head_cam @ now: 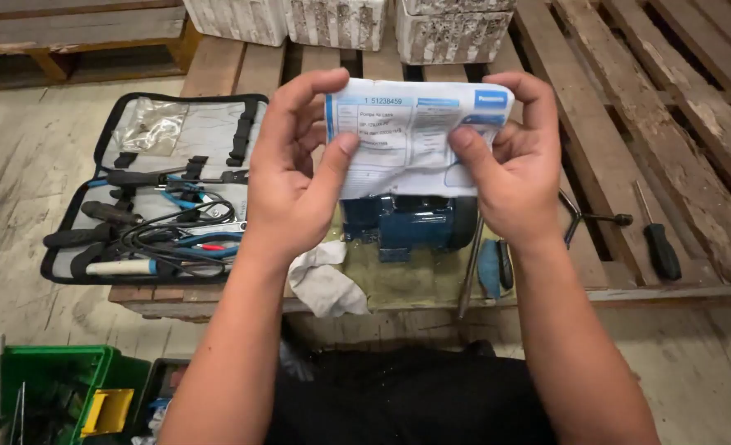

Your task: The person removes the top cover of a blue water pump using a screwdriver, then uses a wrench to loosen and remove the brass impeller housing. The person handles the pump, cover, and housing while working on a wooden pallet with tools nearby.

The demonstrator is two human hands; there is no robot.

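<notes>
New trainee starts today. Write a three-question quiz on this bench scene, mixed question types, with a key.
1. True or false: both hands hold the printed paper sheet.
2. What lies directly behind the sheet? A) blue motor B) green bin C) tool case
3. Which hand is closer to the black-handled screwdriver?

Key:
1. True: left hand and right hand pinch it.
2. A, the blue motor.
3. The right hand.

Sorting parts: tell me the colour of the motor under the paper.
Blue motor, head view.
</notes>
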